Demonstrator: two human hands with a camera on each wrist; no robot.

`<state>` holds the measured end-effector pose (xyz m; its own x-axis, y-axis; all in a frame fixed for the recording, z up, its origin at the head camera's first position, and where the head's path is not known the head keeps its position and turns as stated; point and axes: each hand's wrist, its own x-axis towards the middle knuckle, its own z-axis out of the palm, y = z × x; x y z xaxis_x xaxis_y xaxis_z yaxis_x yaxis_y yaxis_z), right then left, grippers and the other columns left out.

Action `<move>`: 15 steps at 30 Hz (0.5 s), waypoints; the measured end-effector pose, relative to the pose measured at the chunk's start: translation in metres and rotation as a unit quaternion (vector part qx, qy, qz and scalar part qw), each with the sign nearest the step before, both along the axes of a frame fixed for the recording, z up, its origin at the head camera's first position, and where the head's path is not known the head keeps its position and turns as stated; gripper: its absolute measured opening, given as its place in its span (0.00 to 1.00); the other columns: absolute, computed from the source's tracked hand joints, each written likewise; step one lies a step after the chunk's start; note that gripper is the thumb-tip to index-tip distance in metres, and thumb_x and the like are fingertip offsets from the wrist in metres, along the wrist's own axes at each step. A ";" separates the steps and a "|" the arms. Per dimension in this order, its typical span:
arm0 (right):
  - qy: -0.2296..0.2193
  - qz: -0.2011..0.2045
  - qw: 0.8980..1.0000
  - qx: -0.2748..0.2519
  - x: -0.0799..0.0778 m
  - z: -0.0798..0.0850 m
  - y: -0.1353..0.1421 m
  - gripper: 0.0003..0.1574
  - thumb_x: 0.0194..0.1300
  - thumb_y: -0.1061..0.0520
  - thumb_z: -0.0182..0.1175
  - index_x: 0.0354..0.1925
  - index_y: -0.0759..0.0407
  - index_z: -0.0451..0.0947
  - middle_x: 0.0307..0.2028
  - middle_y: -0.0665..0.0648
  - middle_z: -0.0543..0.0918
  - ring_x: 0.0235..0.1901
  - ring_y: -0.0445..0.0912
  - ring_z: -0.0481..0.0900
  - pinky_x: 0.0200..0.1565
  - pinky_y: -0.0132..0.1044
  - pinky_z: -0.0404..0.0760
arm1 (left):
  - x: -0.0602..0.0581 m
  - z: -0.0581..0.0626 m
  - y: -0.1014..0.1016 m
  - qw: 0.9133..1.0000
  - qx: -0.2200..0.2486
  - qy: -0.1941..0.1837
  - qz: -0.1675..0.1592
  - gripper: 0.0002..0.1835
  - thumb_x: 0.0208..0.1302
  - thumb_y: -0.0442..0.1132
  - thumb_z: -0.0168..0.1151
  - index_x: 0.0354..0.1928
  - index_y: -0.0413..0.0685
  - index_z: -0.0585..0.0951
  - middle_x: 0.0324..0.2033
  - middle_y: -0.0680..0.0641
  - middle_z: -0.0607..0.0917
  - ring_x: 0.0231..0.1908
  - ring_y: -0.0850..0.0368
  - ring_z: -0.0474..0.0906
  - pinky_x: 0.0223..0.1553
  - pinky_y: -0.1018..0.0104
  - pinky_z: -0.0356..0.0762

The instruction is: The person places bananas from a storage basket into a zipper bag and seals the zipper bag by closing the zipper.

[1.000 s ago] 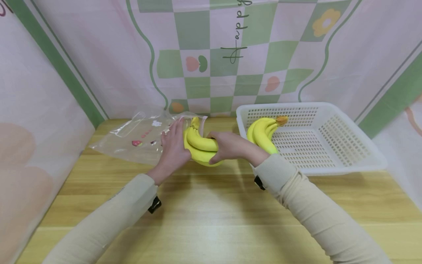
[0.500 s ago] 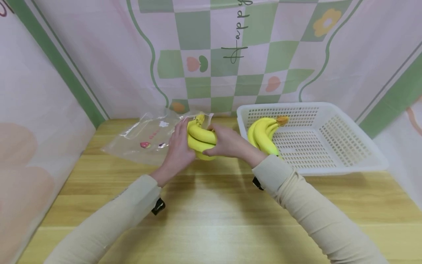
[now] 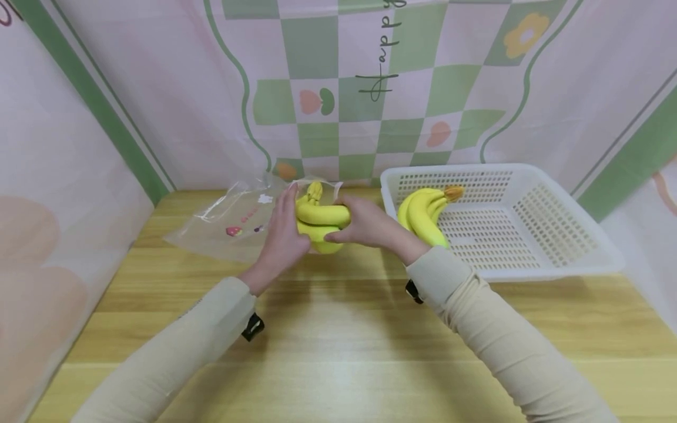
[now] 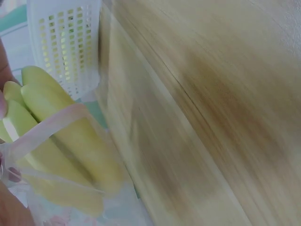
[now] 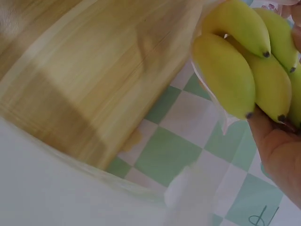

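Observation:
A bunch of yellow bananas (image 3: 324, 216) is between the hands, partly inside a clear plastic bag (image 3: 227, 232) printed with small fruit pictures. My right hand (image 3: 367, 223) grips the bunch by its tip end, thumb below in the head view. My left hand (image 3: 285, 232) holds the bag at its mouth, against the bunch's left side. In the left wrist view the bag's pale rim (image 4: 51, 129) crosses over the bananas. Dark banana tips (image 5: 249, 114) stick out of the bag toward the right palm in the right wrist view. Some left fingers are hidden behind the bunch and bag.
At the right stands a white perforated plastic basket (image 3: 560, 235), with a second bunch of bananas (image 3: 423, 217) at its left end. Wooden tabletop (image 3: 338, 341) stretches in front of the hands. A patterned curtain (image 3: 365, 135) hangs right behind the table.
Bag and left hand have shifted right. The right hand has moved slightly up and left with the banana bunch, which now lifts a little. Basket and second bunch look unmoved.

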<state>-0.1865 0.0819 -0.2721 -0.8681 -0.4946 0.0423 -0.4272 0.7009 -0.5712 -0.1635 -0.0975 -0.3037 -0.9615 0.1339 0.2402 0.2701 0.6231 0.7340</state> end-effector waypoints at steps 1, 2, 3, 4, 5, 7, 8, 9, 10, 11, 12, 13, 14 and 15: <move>0.000 -0.005 1.000 -0.003 0.000 0.000 0.000 0.37 0.50 0.51 0.73 0.54 0.64 0.72 0.37 0.58 0.80 0.34 0.47 0.76 0.39 0.39 0.78 | 0.000 0.000 -0.001 1.000 0.001 0.000 -0.001 0.56 0.35 0.18 0.51 0.74 0.42 0.47 0.72 0.40 0.53 0.71 0.42 0.53 0.72 0.44 0.53; 0.002 -0.010 1.000 -0.007 -0.001 -0.001 0.001 0.37 0.50 0.51 0.73 0.55 0.63 0.72 0.38 0.58 0.81 0.35 0.47 0.77 0.40 0.39 0.78 | 0.000 0.001 -0.001 1.000 0.003 0.001 -0.001 0.56 0.34 0.17 0.51 0.74 0.42 0.47 0.72 0.40 0.53 0.71 0.42 0.53 0.72 0.45 0.53; 0.004 -0.015 1.000 -0.011 -0.001 -0.002 0.001 0.37 0.51 0.50 0.73 0.56 0.61 0.72 0.39 0.58 0.81 0.36 0.48 0.77 0.41 0.40 0.78 | 0.000 0.001 -0.002 1.000 0.004 0.002 -0.001 0.56 0.34 0.17 0.51 0.74 0.42 0.47 0.72 0.40 0.53 0.71 0.43 0.53 0.72 0.46 0.53; 0.005 -0.020 1.000 -0.016 -0.001 -0.002 0.002 0.37 0.51 0.50 0.73 0.56 0.60 0.72 0.40 0.58 0.81 0.36 0.48 0.77 0.41 0.40 0.77 | 0.000 0.001 -0.003 1.000 0.007 0.003 -0.002 0.56 0.34 0.17 0.51 0.74 0.43 0.47 0.72 0.40 0.53 0.71 0.43 0.53 0.72 0.46 0.54; 0.005 -0.023 0.999 -0.022 -0.001 -0.003 0.002 0.37 0.51 0.51 0.73 0.56 0.59 0.72 0.40 0.58 0.81 0.36 0.48 0.76 0.41 0.41 0.77 | -0.001 0.002 -0.004 1.000 0.010 0.004 -0.003 0.57 0.34 0.17 0.50 0.74 0.43 0.47 0.72 0.40 0.53 0.71 0.43 0.52 0.73 0.46 0.53; 0.004 -0.027 0.999 -0.036 -0.002 -0.004 0.003 0.37 0.51 0.51 0.73 0.57 0.58 0.72 0.40 0.58 0.81 0.37 0.48 0.76 0.41 0.41 0.77 | -0.001 0.003 -0.005 1.000 0.017 0.005 -0.005 0.57 0.34 0.17 0.50 0.74 0.43 0.46 0.72 0.40 0.52 0.72 0.44 0.51 0.73 0.46 0.54; 0.000 -0.025 0.999 -0.042 -0.002 -0.005 0.003 0.36 0.51 0.52 0.73 0.57 0.59 0.72 0.40 0.58 0.80 0.37 0.48 0.76 0.42 0.41 0.77 | -0.001 0.003 -0.005 1.000 0.023 0.004 -0.005 0.57 0.34 0.17 0.50 0.75 0.44 0.45 0.72 0.40 0.52 0.72 0.44 0.51 0.72 0.47 0.54; -0.009 -0.024 0.999 -0.048 -0.002 -0.006 0.003 0.35 0.52 0.52 0.72 0.56 0.59 0.72 0.40 0.58 0.80 0.37 0.48 0.75 0.42 0.41 0.76 | -0.001 0.004 -0.006 1.000 0.026 0.003 -0.005 0.57 0.35 0.17 0.50 0.75 0.44 0.45 0.72 0.41 0.51 0.72 0.45 0.50 0.73 0.47 0.54; -0.018 -0.022 0.998 -0.052 -0.002 -0.006 0.003 0.33 0.53 0.53 0.72 0.54 0.60 0.72 0.39 0.58 0.79 0.37 0.49 0.75 0.42 0.41 0.76 | -0.001 0.004 -0.006 1.000 0.027 0.001 -0.004 0.57 0.35 0.18 0.49 0.75 0.44 0.45 0.72 0.41 0.51 0.72 0.45 0.49 0.73 0.47 0.54; -0.027 -0.020 0.998 -0.056 -0.001 -0.007 0.004 0.31 0.54 0.54 0.71 0.53 0.61 0.71 0.39 0.59 0.79 0.38 0.49 0.74 0.42 0.40 0.75 | -0.002 0.004 -0.006 1.000 0.028 -0.001 -0.003 0.57 0.34 0.18 0.49 0.75 0.45 0.44 0.73 0.42 0.50 0.73 0.46 0.48 0.73 0.47 0.53; -0.037 -0.017 0.997 -0.059 -0.001 -0.007 0.004 0.29 0.55 0.54 0.70 0.51 0.62 0.70 0.39 0.59 0.78 0.38 0.49 0.74 0.43 0.40 0.75 | -0.002 0.005 -0.006 1.000 0.029 -0.004 -0.002 0.57 0.34 0.18 0.49 0.75 0.45 0.44 0.73 0.42 0.49 0.73 0.46 0.48 0.73 0.47 0.53; -0.047 -0.015 0.997 -0.059 -0.001 -0.008 0.004 0.28 0.56 0.54 0.69 0.50 0.62 0.69 0.40 0.59 0.78 0.39 0.49 0.73 0.43 0.40 0.74 | -0.002 0.005 -0.006 1.000 0.029 -0.006 0.000 0.58 0.34 0.18 0.49 0.75 0.46 0.44 0.73 0.42 0.49 0.73 0.46 0.47 0.73 0.47 0.53; -0.055 -0.016 0.997 -0.055 -0.001 -0.008 0.004 0.26 0.58 0.54 0.68 0.49 0.62 0.69 0.40 0.59 0.77 0.39 0.49 0.73 0.44 0.40 0.74 | -0.002 0.005 -0.006 1.000 0.030 -0.008 0.002 0.58 0.34 0.18 0.49 0.75 0.46 0.44 0.73 0.42 0.49 0.73 0.46 0.47 0.73 0.48 0.53; -0.063 -0.018 0.997 -0.050 0.000 -0.008 0.005 0.25 0.59 0.54 0.67 0.48 0.62 0.68 0.39 0.59 0.77 0.39 0.49 0.73 0.43 0.40 0.74 | -0.002 0.005 -0.006 0.999 0.030 -0.010 0.003 0.58 0.34 0.18 0.49 0.75 0.46 0.45 0.74 0.43 0.49 0.73 0.46 0.47 0.73 0.48 0.53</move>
<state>-0.1867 0.0864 -0.2800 -0.8864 -0.4624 -0.0208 -0.3237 0.6514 -0.6862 -0.1654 -0.1034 -0.2991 -0.9670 0.1133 0.2281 0.2508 0.5793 0.7755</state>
